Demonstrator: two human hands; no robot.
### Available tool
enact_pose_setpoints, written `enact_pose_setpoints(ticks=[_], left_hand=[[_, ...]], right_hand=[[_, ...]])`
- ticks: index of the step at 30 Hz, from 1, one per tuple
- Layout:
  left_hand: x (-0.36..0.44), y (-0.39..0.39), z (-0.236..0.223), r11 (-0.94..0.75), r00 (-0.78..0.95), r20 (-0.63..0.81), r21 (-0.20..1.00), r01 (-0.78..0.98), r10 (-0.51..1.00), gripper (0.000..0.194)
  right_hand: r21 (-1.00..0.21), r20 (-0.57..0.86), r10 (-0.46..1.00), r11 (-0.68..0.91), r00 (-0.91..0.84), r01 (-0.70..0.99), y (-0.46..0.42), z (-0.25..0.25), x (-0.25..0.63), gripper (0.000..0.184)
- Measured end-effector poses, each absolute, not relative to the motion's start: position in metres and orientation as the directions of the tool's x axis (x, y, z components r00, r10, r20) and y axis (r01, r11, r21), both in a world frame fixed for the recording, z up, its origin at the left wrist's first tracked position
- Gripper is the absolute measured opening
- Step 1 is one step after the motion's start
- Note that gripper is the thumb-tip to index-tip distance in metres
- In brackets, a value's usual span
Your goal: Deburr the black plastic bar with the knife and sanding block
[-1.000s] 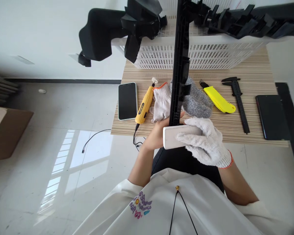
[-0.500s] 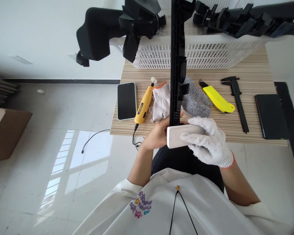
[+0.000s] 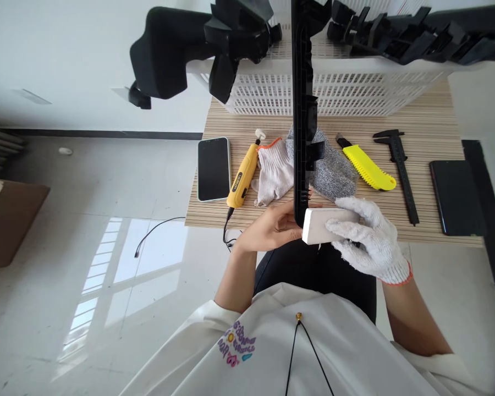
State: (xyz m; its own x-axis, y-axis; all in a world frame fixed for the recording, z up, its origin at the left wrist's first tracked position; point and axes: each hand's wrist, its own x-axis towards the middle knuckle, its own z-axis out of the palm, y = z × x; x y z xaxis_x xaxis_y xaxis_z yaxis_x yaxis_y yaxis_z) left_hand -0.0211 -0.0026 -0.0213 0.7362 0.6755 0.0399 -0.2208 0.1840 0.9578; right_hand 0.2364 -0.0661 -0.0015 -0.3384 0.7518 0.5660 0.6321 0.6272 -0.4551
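My bare left hand (image 3: 275, 226) is closed around the lower end of a long black plastic trim piece (image 3: 303, 115), which stands lengthwise in front of me and reaches up over the basket. Some of its fingers are hidden behind the piece. In a white knitted glove with an orange cuff, my right hand (image 3: 367, 239) grips a white rectangular block (image 3: 319, 225). The block's left end is right by the trim piece's lower end; whether they touch I cannot tell. Behind the piece lie a white glove (image 3: 272, 173) and a grey knitted glove (image 3: 334, 165).
On the striped table (image 3: 433, 126) lie a phone (image 3: 213, 169), a yellow rotary tool (image 3: 243, 176), a yellow utility knife (image 3: 369, 166), a black caliper (image 3: 402, 173) and a second phone (image 3: 457, 197). A white basket (image 3: 355, 91) at the back carries black plastic parts (image 3: 173, 49).
My right hand and the white block have slid to the right along the trim piece's lower end. The trim piece has shifted slightly right, and more of my left hand's fingers now show.
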Motion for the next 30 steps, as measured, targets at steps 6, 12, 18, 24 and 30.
enact_pose_setpoints(ticks=[6, 12, 18, 24, 30], left_hand=[[-0.021, 0.002, -0.017, 0.144, 0.668, 0.093, 0.946, -0.291, 0.738, 0.059], [-0.021, 0.005, -0.012, 0.053, 0.637, 0.13, 0.964, -0.26, 0.76, 0.054], [-0.024, 0.003, -0.019, 0.057, 0.599, 0.097, 0.971, -0.233, 0.795, 0.059], [-0.023, 0.0, -0.026, 0.1, 0.575, 0.067, 0.962, -0.255, 0.816, 0.056], [-0.02, 0.003, -0.018, 0.106, 0.596, 0.067, 0.962, -0.251, 0.8, 0.066]], right_hand=[[-0.506, 0.592, 0.741, 0.647, -0.315, 0.57, -0.059, 0.0, 0.228, 0.049], [-0.507, 0.656, 0.693, 0.698, -0.298, 0.506, -0.05, 0.01, 0.205, 0.044], [-0.494, 0.635, 0.706, 0.684, -0.315, 0.537, -0.053, 0.012, 0.212, 0.045], [-0.501, 0.582, 0.759, 0.618, -0.293, 0.606, -0.063, 0.011, 0.237, 0.058], [-0.506, 0.626, 0.718, 0.672, -0.305, 0.541, -0.056, 0.016, 0.214, 0.047]])
